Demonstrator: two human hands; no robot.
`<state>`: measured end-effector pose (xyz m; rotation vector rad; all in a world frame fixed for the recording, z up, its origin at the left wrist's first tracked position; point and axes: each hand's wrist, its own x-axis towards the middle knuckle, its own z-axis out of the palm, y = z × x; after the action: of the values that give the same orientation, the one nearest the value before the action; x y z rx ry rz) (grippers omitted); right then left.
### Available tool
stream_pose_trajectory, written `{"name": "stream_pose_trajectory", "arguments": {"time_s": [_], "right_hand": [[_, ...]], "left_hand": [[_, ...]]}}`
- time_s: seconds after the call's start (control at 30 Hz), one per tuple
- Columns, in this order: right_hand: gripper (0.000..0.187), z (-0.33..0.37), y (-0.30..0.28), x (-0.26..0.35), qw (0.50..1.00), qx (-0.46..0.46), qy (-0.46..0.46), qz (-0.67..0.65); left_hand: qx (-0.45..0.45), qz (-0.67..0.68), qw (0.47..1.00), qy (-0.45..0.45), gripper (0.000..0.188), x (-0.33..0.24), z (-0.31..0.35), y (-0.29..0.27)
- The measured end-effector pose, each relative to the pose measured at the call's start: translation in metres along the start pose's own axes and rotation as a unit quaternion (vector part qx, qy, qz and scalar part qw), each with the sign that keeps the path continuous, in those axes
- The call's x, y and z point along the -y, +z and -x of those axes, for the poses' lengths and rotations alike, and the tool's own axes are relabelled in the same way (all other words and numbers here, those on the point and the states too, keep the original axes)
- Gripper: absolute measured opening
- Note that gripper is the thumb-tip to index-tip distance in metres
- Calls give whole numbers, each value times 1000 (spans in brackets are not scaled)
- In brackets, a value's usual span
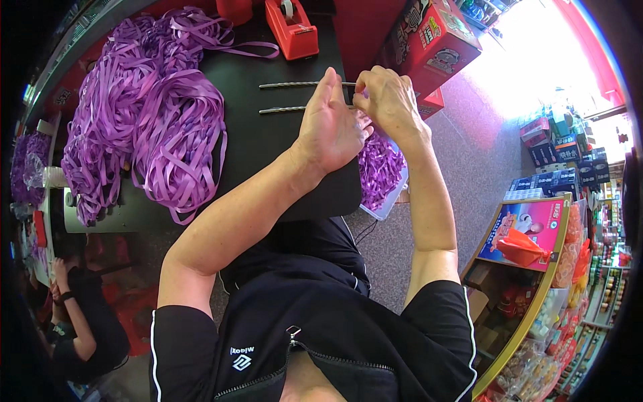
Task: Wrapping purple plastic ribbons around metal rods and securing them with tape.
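Two thin twisted metal rods [282, 110] lie parallel on the black tabletop [244, 120], jutting past its right edge. Over their right ends is my left hand [328, 130], open, its palm turned towards the right hand and some fingers stretched out. Close beside it, my right hand [390, 104] is closed in a pinch at the rod ends. A speck of purple shows by its fingertips, but what they hold is hidden. Below both hands, a pale plastic bin [383, 213] holds a pile of short purple ribbon bows or loops [379, 171].
Large bundles of purple ribbon [177, 127] cover the table's left side. A red tape dispenser [295, 33] stands at the back. Red cartons [439, 50] are beyond my right hand. A display case [522, 268] stands right. Another person [84, 321] sits at lower left.
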<state>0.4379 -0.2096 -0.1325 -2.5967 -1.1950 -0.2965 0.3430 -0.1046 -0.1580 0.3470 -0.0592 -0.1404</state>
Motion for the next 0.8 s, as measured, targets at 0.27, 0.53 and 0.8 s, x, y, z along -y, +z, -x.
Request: {"name": "stream_pose_trajectory", "arguments": {"time_s": [0.27, 0.53, 0.8], "right_hand": [[13, 3, 1, -1, 998, -43, 26, -23], [20, -7, -18, 8, 996, 65, 52, 20], [19, -30, -18, 24, 970, 163, 55, 173]], "left_hand": [[-9, 9, 1000, -7, 86, 0, 0, 1], [-20, 0, 1000, -9, 90, -1, 0, 2], [-14, -1, 1000, -9, 89, 0, -3, -3]]}}
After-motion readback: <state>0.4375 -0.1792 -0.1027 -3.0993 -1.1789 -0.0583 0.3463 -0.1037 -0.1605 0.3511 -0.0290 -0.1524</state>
